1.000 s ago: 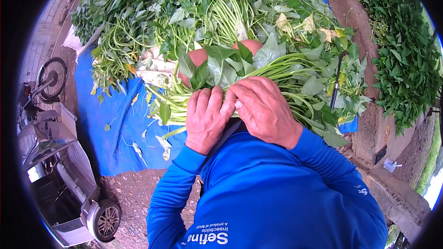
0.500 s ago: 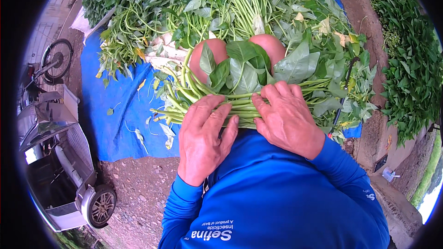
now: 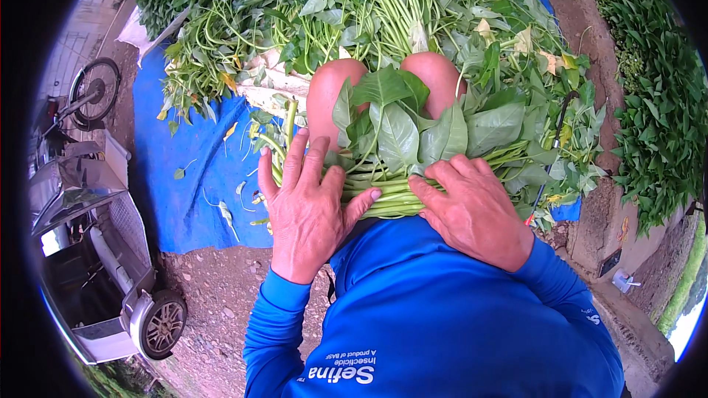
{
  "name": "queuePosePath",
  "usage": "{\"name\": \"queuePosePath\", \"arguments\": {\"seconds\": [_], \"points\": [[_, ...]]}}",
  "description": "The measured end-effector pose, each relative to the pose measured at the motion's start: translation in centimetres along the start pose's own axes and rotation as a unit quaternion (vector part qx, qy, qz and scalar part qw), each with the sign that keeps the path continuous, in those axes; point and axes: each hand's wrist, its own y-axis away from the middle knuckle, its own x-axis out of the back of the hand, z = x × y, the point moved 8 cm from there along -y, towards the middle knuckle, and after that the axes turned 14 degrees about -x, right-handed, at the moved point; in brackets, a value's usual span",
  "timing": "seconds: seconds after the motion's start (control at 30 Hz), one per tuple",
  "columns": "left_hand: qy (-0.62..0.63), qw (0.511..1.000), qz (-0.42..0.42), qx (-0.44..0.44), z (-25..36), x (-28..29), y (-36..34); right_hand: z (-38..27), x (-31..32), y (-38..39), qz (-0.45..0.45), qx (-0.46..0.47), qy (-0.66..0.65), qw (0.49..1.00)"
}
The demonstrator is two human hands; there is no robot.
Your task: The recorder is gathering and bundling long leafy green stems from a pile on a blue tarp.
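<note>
Across the lap, just below two bare knees (image 3: 335, 96), lies a bundle of green stems (image 3: 398, 195), its broad leaves (image 3: 394, 133) folded up between the knees. A second ago the two hands nearly met over its middle; now they are apart. The left hand (image 3: 306, 210) has shifted outward, fingers spread beside the cut stem ends (image 3: 290, 119), its thumb lying on the stems and not closed round them. The right hand (image 3: 476, 210) rests on the bundle farther along, fingers slightly bent; whether it grips or merely presses, I cannot tell. With the hands spread, more of the stems' length shows, and the bundle appears steadied from two places instead of held at one. Beyond the knees, a heap of leafy greens (image 3: 221, 29) lies on a blue sheet (image 3: 184, 199).
</note>
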Motion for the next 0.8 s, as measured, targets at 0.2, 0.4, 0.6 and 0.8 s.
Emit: {"name": "queuePosePath", "arguments": {"seconds": [0.2, 0.4, 0.6, 0.8], "points": [[0.062, 0.998, 0.006, 0.021, 0.6, -1.2, -0.3, -0.4, 0.5, -0.2, -0.012, 0.013, -0.004, 1.000], [0.107, 0.994, -0.010, 0.021, 2.2, -3.3, -1.5, -1.0, 0.9, -1.0, -0.040, 0.023, -0.002, 0.999], [0.127, 0.991, 0.006, -0.031, 2.5, -3.5, -0.4, -4.2, 0.2, -3.3, 0.017, 0.161, -0.149, 0.975], [0.217, 0.976, 0.001, -0.009, 1.9, -2.6, -0.3, 0.7, 0.9, -3.2, 0.045, 0.080, 0.114, 0.989]]}}
